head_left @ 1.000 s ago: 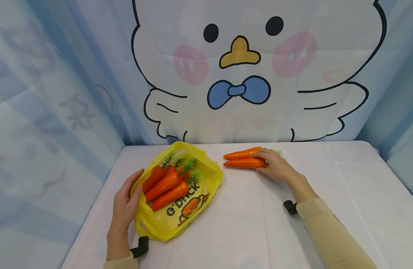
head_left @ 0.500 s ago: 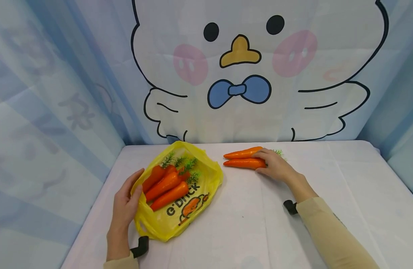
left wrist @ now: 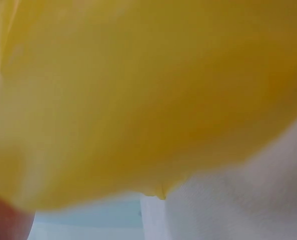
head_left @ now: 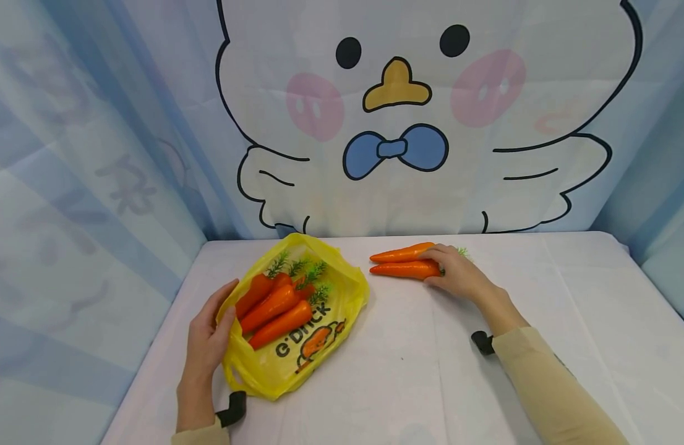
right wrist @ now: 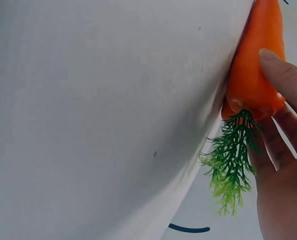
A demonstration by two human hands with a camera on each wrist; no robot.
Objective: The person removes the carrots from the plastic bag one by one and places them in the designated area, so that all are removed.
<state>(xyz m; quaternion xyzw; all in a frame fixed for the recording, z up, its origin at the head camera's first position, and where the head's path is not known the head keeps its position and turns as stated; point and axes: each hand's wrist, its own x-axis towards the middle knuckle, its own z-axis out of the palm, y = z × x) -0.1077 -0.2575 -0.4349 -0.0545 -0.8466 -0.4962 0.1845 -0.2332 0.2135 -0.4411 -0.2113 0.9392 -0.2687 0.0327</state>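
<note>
R hand (head_left: 457, 272) grips 2 carrots (head_left: 407, 270), tops (head_left: 462, 252) part-hid; L hand (head_left: 206, 339) holds yel. bag (head_left: 349, 285), blurry in wrist cam.

I saw bare white-clothed worktop (head_left: 403, 358) lying wide between the gaping yellow plastic bag (head_left: 350, 285) and the beige right sleeve (head_left: 553, 389). Beyond, two tapered orange carrots (head_left: 404, 270) nearly closed that passage, right fingers (head_left: 445, 256) covering their thick ends; a pale printed curtain (head_left: 394, 204) stood behind.

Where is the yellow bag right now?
In the head view, the yellow bag lies left of centre on the white table, the left hand at its left edge.
</note>
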